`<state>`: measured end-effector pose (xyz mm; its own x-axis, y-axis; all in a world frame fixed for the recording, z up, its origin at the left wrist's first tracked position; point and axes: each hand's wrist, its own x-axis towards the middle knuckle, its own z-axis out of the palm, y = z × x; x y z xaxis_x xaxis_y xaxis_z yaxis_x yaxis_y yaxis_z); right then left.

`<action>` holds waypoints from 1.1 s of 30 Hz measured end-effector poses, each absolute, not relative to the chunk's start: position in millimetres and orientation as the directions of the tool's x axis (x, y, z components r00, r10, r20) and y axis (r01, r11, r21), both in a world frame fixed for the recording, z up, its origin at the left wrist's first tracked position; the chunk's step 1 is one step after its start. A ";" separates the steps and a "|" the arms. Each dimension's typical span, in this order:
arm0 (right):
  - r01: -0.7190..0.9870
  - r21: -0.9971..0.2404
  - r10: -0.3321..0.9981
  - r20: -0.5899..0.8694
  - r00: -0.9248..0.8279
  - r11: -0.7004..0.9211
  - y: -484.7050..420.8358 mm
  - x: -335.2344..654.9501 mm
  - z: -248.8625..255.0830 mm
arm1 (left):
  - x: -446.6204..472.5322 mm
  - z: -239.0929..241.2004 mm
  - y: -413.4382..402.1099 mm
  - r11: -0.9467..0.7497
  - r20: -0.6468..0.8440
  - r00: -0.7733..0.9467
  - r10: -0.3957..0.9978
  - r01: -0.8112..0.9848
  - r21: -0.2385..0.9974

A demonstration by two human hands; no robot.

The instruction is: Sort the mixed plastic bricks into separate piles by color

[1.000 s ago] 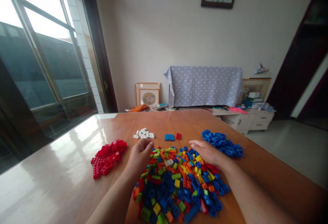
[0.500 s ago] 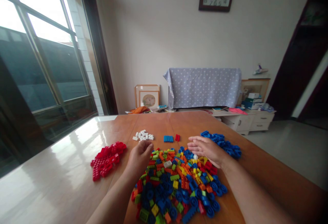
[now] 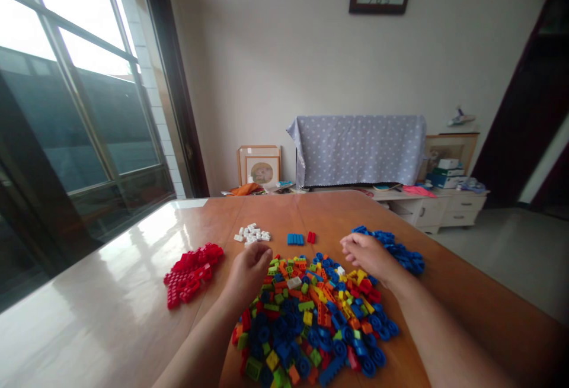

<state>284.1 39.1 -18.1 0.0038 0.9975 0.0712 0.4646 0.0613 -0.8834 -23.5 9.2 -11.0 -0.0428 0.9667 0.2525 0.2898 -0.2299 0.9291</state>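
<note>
A large heap of mixed toy building bricks (image 3: 306, 305) lies in front of me, in blue, green, orange, yellow, red and white. My left hand (image 3: 251, 266) hovers at the heap's far left edge, fingers curled together; anything inside them is hidden. Over the far right side, between the heap and a pile of blue bricks (image 3: 409, 257), is my right hand (image 3: 367, 253). Its fingers are bent and pressed together, and I cannot make out anything in them. Beyond the heap lie a small row of blue bricks (image 3: 295, 239) and some red bricks (image 3: 312, 237).
A pile of red bricks (image 3: 193, 272) lies on the left of the wooden table (image 3: 329, 210). White bricks (image 3: 252, 233) form a small group just beyond my left hand. Behind the table stands a low white cabinet (image 3: 444, 210) with a cloth-covered object (image 3: 360, 151) on it.
My right hand has drawn slightly to the right, and its outstretched fingers have curled in. The left hand keeps its place over the heap's edge. The whole view has shifted slightly.
</note>
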 end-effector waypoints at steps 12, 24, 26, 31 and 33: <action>0.718 -0.661 0.964 0.034 -0.263 0.219 32.1 299.9 -23.9 | -27.5 -16.4 10.9 -0.268 0.288 -0.008 0.958 0.339 0.902; 0.624 -0.745 0.964 0.096 -0.247 0.234 25.0 282.4 -13.1 | -20.3 -17.7 7.1 -0.265 0.261 0.060 0.964 0.347 0.900; 0.557 -0.808 0.969 0.065 -0.237 0.191 20.7 276.7 -7.6 | -16.3 -16.9 3.7 -0.288 0.274 0.090 0.958 0.364 0.886; 0.404 -0.893 0.943 0.059 -0.329 0.197 5.8 251.5 2.7 | -2.3 -8.1 -11.7 -0.350 0.286 0.227 0.931 0.334 0.875; 0.348 -0.911 0.916 0.072 -0.396 0.222 -0.1 238.6 3.6 | 4.1 -4.4 -18.9 -0.363 0.273 0.305 0.912 0.296 0.884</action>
<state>238.6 -0.1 3.6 -0.3955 0.9156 0.0723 0.3482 0.2224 -0.9107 4.1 -18.9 -4.4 0.3052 0.9124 0.2726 0.2959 -0.3629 0.8836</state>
